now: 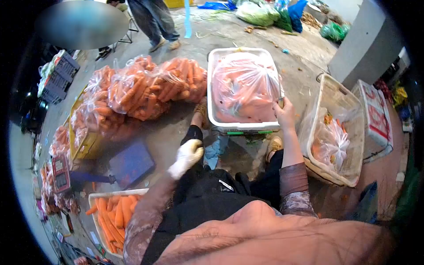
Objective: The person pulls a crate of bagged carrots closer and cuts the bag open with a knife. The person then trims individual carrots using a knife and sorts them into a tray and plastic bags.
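Note:
My left hand, in a white glove, is curled closed at my left knee, with nothing showing between its fingers. My bare right hand is closed round the handle of a knife, its thin blade pointing up along the near right rim of a white crate. In that crate, straight ahead of me, lies a large clear plastic bag gathered at its right side. Pale orange, carrot-like shapes show through the plastic, blurred by it.
Bagged carrots are piled left of the crate. A blue platform scale and a crate of loose carrots are nearer me. Right stands a worn crate holding a bag, beside a pillar. Another person's legs are beyond.

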### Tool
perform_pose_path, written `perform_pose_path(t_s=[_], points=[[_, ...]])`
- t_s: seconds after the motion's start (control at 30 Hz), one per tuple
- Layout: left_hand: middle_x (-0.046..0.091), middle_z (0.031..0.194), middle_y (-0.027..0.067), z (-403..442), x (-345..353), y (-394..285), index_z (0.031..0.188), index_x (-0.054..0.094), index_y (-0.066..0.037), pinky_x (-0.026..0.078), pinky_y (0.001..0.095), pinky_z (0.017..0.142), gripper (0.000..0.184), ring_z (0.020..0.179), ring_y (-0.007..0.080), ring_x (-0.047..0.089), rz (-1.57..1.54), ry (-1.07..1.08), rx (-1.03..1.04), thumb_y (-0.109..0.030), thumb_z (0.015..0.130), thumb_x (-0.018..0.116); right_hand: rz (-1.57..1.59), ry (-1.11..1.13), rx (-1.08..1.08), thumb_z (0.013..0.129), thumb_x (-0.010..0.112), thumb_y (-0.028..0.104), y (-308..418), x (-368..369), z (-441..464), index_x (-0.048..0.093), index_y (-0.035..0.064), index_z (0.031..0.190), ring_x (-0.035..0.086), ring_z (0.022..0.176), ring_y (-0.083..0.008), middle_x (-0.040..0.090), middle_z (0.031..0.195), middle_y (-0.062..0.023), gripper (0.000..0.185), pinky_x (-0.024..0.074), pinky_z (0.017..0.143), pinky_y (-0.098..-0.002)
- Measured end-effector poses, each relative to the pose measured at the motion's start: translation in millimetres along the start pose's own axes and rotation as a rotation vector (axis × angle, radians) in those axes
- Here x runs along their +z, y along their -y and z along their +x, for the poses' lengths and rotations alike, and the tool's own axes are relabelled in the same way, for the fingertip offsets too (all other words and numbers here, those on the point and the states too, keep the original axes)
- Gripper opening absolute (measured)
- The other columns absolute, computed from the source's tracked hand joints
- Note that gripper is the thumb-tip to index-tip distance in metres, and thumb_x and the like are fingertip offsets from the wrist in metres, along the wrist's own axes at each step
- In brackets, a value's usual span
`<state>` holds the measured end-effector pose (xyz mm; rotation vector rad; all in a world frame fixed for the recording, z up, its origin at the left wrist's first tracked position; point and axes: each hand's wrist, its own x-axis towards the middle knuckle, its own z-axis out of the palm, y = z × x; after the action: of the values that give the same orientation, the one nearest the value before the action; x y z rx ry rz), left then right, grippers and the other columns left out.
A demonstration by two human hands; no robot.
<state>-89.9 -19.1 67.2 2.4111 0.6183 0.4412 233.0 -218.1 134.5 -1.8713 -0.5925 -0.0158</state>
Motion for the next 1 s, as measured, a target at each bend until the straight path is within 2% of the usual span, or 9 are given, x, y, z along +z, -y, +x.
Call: perform_pose_path(t_s=[0.13,0.2,0.23,0.33,0.4,0.53,0.73,0.9,1.0], points=[[0.057,0.101,0.0214,67,133,-30,0.102,0.055,0.001,0.047,0.0445,0.080,0.040,0.092,0.0381,0.056,0.066,0.328,0.338,-0.021,0.070,0.061,0.506,0.006,0.155,0.083,0.059,0.009,6,-23,-4,0.055,0.0049,0.081,0.046,0.049,-0.0051,0.052,0.062,0.0011,0.006,0.0353,0.042,-0.0228],[0.055,0.103,0.0266,88,182,-38,0.107,0.051,0.005,0.045,0.0455,0.084,0.047,0.096,0.0401,0.054,0.165,0.482,0.362,-0.017,0.067,0.059,0.551,0.016,0.210,0.084,0.059,0.008,8,-28,-8,0.054,0.0052,0.083,0.045,0.048,-0.0054,0.051,0.062,0.0011,0.006,0.0341,0.042,-0.0220],[0.052,0.113,0.0259,91,226,-20,0.116,0.047,0.005,0.041,0.0441,0.093,0.054,0.106,0.0385,0.051,0.286,0.380,0.430,-0.017,0.068,0.057,0.580,0.031,0.261,0.084,0.059,0.008,9,-31,-10,0.054,0.0055,0.084,0.044,0.047,-0.0057,0.050,0.062,0.0011,0.006,0.0329,0.042,-0.0211],[0.046,0.125,0.0230,110,254,-29,0.122,0.044,0.003,0.036,0.0430,0.100,0.058,0.117,0.0353,0.045,0.347,0.459,0.288,-0.018,0.070,0.056,0.528,0.033,0.313,0.085,0.059,0.007,18,-38,-16,0.053,0.0045,0.084,0.044,0.048,-0.0055,0.049,0.062,0.0006,0.007,0.0328,0.042,-0.0201],[0.047,0.124,0.0223,108,254,-43,0.117,0.048,0.001,0.036,0.0424,0.099,0.053,0.117,0.0353,0.045,0.308,0.403,0.241,-0.019,0.069,0.056,0.537,0.039,0.320,0.085,0.057,0.005,28,-39,-19,0.053,0.0048,0.087,0.042,0.049,-0.0043,0.049,0.064,0.0017,0.005,0.0316,0.042,-0.0183],[0.064,0.103,0.0171,124,247,-53,0.105,0.063,-0.006,0.048,0.0405,0.082,0.039,0.097,0.0307,0.061,0.388,0.739,-0.040,-0.021,0.069,0.058,0.552,0.120,0.291,0.085,0.058,0.006,27,-41,-12,0.052,0.0052,0.086,0.041,0.049,-0.0042,0.048,0.064,0.0018,0.006,0.0320,0.043,-0.0188],[0.067,0.081,0.0137,89,224,-72,0.080,0.071,-0.010,0.051,0.0406,0.071,0.026,0.079,0.0302,0.066,0.260,0.675,-0.003,-0.030,0.068,0.058,0.483,0.136,0.290,0.084,0.058,0.007,12,-38,-14,0.053,0.0051,0.085,0.042,0.047,-0.0046,0.049,0.063,0.0014,0.006,0.0326,0.042,-0.0199],[0.068,0.085,0.0140,103,161,-112,0.085,0.071,-0.012,0.051,0.0411,0.073,0.028,0.081,0.0311,0.066,0.211,0.611,0.097,-0.031,0.071,0.057,0.331,0.082,0.324,0.081,0.060,0.011,-24,-32,-32,0.055,0.0048,0.083,0.046,0.048,-0.0065,0.052,0.063,0.0007,0.008,0.0367,0.043,-0.0222],[0.067,0.095,0.0146,105,152,-112,0.094,0.070,-0.009,0.050,0.0414,0.079,0.034,0.089,0.0310,0.065,0.258,0.607,0.089,-0.034,0.076,0.054,0.119,0.067,0.344,0.076,0.066,0.013,-92,-25,-48,0.056,0.0029,0.083,0.049,0.049,-0.0120,0.055,0.064,-0.0019,0.015,0.0394,0.044,-0.0263]])
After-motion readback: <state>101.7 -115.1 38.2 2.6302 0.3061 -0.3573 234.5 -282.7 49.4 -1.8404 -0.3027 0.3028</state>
